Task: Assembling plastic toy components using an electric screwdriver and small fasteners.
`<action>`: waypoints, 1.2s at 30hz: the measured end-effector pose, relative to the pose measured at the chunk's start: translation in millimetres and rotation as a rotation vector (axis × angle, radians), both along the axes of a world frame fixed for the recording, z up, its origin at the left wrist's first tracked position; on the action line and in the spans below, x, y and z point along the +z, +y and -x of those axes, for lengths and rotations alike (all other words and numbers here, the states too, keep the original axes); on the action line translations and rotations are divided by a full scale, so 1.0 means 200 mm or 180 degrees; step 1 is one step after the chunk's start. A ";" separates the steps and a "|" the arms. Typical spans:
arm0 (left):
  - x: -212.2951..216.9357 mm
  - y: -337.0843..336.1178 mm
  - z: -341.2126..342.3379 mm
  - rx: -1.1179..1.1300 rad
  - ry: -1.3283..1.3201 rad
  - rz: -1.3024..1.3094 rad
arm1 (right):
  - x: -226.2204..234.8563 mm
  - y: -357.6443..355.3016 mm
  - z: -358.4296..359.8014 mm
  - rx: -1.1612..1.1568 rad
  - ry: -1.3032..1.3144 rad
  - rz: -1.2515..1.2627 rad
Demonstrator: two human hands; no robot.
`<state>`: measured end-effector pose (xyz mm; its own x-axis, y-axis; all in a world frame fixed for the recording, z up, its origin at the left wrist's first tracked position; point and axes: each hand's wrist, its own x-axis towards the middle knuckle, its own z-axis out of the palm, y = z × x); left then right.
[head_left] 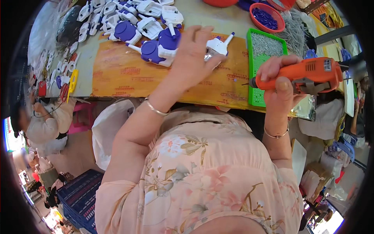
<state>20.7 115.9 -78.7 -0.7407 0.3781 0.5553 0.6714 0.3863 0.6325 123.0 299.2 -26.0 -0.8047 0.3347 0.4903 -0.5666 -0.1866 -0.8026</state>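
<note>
My right hand (281, 80) is wrapped round an orange electric screwdriver (317, 72), its thin bit pointing left over the green tray's edge. My left hand (191, 58) reaches over the orange-brown mat with its fingers stretched out and somewhat blurred. Beside its thumb lies a white plastic piece with a purple-tipped spout (220, 46), partly covered by the hand. Just left of my fingers sits a purple-and-white plastic part (152, 51), and a similar one (169, 41) touches it. Whether my fingertips press on any part is hidden.
A heap of white-and-purple parts (150, 27) fills the far left. A green tray (255, 97) holds small metal screws, with a red basket (269, 17) of purple pieces behind it. Yellow-handled cutters (73, 82) lie at left. Another person (44, 124) sits at the left.
</note>
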 end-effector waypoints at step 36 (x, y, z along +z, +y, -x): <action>0.07 -0.21 -0.27 -0.0798 -0.0106 0.1175 | -0.23 0.25 0.15 0.0162 0.1320 0.0843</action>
